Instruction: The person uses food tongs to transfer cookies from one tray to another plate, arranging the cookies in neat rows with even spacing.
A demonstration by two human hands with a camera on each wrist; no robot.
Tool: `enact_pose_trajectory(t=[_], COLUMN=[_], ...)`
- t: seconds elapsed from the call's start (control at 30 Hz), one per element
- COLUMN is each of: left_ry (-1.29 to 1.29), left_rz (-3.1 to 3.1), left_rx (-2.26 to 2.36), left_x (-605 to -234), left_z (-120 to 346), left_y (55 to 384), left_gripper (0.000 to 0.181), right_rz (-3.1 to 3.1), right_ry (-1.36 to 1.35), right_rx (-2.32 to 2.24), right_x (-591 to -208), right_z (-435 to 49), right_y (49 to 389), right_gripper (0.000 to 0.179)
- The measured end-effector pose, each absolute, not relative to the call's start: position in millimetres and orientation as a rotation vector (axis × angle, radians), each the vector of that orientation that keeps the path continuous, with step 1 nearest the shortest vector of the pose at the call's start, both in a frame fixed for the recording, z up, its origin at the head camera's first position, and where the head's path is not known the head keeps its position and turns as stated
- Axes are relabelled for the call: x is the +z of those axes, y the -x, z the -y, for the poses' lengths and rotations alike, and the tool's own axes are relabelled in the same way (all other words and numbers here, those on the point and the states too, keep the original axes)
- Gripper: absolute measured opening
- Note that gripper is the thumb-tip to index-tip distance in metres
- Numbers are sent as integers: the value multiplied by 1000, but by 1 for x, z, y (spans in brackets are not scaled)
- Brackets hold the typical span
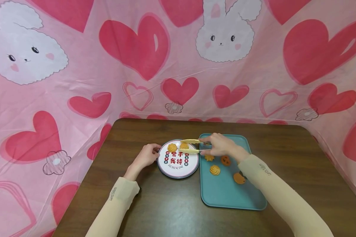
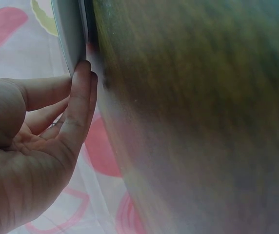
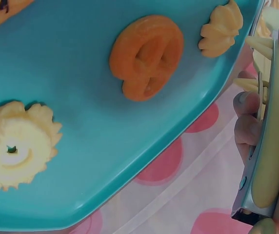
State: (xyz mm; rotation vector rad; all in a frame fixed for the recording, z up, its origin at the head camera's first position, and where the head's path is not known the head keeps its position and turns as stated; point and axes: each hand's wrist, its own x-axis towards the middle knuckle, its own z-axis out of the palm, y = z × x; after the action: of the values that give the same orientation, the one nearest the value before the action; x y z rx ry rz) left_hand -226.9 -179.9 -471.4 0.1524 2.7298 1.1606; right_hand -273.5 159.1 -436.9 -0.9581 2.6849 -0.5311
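My right hand (image 1: 221, 144) holds a pair of tongs (image 3: 271, 146) with cream-yellow grips and metal arms. Their yellow tips reach left over the round white plate (image 1: 176, 171), which has red lettering and a dark rim. A golden swirled cookie (image 1: 184, 146) lies between the tips, partly covered by them. Beside it on the plate sits another swirled cookie (image 1: 172, 147). My left hand (image 1: 148, 154) pinches the plate's left edge. In the left wrist view the thumb lies on one face of the plate (image 2: 71, 36) and fingertips on the other.
A teal tray (image 1: 231, 197) stands right of the plate, under my right forearm. On it are a swirled cookie (image 1: 215, 170), a pretzel-shaped cookie (image 3: 147, 56), a round brown cookie (image 1: 239, 178) and a ridged cookie (image 1: 209, 158). A pink heart-patterned cloth (image 1: 136, 65) hangs behind the wooden table (image 1: 154, 207).
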Motion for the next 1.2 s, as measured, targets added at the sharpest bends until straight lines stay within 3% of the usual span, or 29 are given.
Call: enact_pose_trajectory(t=[0.83,1.2], left_ry=[-133,-148], left_rz=[-2724,-2713], left_rx=[1157,1163], left_x=[-470,-470], left_z=[179,180], left_y=[226,227], left_gripper=[33,33], right_rz=[-2718,-2810], right_ry=[959,940], right_rx=[-502,-574], right_x=[-437,-425], right_z=[-159,-194], right_y=[274,274], right_gripper=[76,77])
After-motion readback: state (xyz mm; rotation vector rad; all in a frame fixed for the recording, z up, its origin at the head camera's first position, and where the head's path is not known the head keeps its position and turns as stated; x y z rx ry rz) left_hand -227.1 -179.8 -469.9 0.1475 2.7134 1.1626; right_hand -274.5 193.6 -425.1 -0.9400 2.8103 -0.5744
